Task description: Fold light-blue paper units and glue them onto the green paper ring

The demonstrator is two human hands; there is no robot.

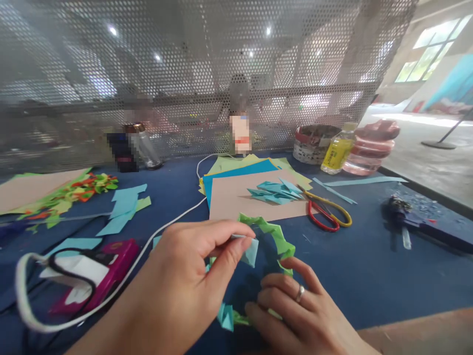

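A small piece of light blue folded paper (251, 252) is pinched between the thumb and index finger of my left hand (188, 266). It sits over a ring of folded paper strips (275, 234), mostly green with a blue stretch at the lower left. My right hand (295, 305), which wears a silver ring, curls its fingers around the right side of this paper ring, partly hiding it. Beyond my hands, a pile of blue folded paper pieces (275, 191) lies on a pinkish sheet (229, 197). Red-and-yellow-handled scissors (327, 212) rest beside the pile.
A dark blue glue gun (424, 224) lies on the right. Behind it stand a yellow-labelled bottle (337, 153), a pink bottle (371, 150) and a round basket (314, 148). On the left are a white cable (155, 236), a magenta box (114, 276) and paper scraps (88, 190).
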